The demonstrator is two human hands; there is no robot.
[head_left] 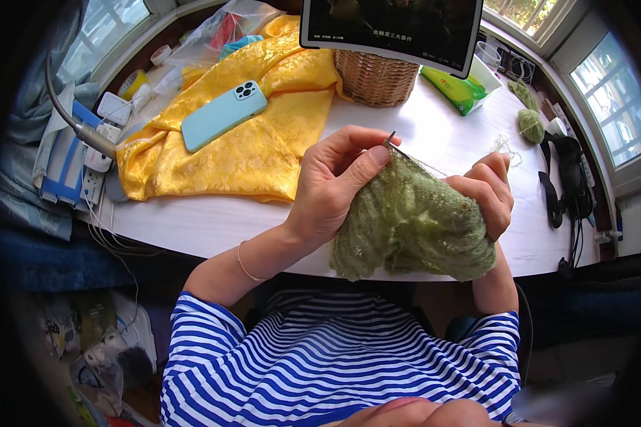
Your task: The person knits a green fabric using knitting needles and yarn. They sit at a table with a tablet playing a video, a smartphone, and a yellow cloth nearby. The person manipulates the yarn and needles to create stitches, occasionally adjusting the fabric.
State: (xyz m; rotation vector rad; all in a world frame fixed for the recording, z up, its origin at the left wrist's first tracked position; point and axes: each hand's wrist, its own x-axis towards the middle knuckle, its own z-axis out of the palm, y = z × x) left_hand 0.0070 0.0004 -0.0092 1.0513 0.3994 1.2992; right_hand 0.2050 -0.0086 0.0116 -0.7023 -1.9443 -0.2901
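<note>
Striped shirt nearest; both hands grip green knitting.

1. The knitting hangs between the left hand and the right hand, above the near edge of the table.
2. A cloth lies on the table, left of the hands, with a phone on it.
3. A basket stands behind the hands, under a screen.
4. A yarn ball lies far right.

Fuzzy olive-green knitted piece hangs bunched from thin needle.
</note>
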